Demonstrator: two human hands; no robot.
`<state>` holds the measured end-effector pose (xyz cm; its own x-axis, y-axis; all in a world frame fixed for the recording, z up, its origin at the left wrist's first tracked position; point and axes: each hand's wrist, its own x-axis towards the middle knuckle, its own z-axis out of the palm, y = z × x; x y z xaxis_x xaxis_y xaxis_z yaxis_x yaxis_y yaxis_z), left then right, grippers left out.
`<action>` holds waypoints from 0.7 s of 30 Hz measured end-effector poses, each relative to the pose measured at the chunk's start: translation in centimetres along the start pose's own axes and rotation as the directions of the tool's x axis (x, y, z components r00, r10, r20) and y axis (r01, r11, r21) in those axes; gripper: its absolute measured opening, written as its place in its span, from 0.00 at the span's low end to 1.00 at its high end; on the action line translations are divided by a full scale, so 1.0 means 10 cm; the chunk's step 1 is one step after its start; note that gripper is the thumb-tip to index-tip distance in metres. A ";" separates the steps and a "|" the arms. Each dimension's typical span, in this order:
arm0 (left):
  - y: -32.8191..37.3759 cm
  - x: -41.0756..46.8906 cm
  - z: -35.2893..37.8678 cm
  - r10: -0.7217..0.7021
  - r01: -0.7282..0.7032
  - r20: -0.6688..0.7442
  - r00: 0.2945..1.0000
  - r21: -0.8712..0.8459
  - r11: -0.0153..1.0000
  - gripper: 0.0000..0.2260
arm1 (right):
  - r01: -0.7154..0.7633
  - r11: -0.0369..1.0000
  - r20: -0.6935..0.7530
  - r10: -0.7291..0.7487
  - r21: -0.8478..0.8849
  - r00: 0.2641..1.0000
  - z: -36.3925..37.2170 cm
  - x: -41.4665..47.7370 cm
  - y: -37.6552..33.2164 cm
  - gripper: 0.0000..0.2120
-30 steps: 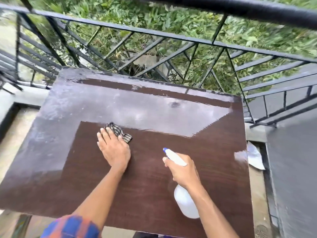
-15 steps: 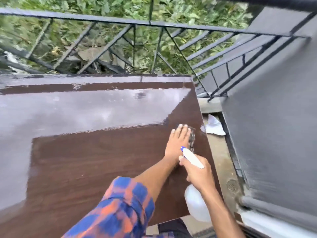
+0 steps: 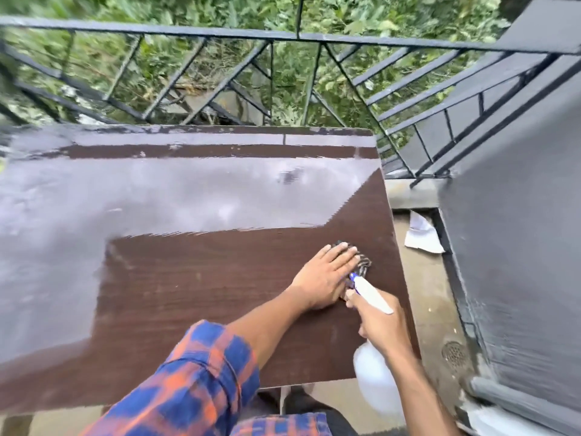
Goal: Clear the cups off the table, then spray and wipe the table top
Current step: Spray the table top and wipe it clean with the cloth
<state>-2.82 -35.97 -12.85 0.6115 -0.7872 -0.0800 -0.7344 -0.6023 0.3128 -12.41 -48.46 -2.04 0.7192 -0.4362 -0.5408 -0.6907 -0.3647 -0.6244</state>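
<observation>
The dark brown table top fills the middle of the view, glossy with sky reflection across its far half. No cups are in sight. My left hand lies flat near the table's right edge, pressing a dark checked cloth whose edge shows past the fingertips. My right hand is just behind it, gripping the neck of a white spray bottle with a white and blue nozzle pointing toward the cloth. The bottle's body hangs past the table's near edge.
A black metal railing runs behind the table with green plants beyond. A grey wall stands at the right. On the floor strip between table and wall lie a white scrap of paper and a round drain.
My left hand and the cloth swept from the table's middle to its right edge, then drew slightly back toward me. The right hand kept hold of the bottle. The view turned right.
</observation>
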 end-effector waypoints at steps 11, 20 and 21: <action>-0.91 -2.46 -0.07 -0.855 0.827 -0.265 0.447 -0.242 0.507 0.27 | 0.202 0.975 0.274 -0.171 -0.088 0.946 0.40 -0.34 -0.47 0.25; -0.34 -2.69 0.11 -0.973 0.851 -0.181 -0.146 -0.525 -0.030 0.26 | 0.270 0.950 0.318 -0.209 -0.160 0.925 0.24 -0.54 -0.11 0.25; -0.26 -2.56 0.10 -0.971 0.834 -0.159 -0.181 -0.548 -0.066 0.26 | 0.262 0.952 0.310 -0.204 -0.157 0.929 0.20 -0.54 -0.07 0.25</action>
<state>-16.87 -14.38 -12.60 0.6487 0.7482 -0.1391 0.7198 -0.5438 0.4315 -15.65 -44.18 0.17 0.8322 -0.0757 -0.5492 -0.4812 -0.5907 -0.6477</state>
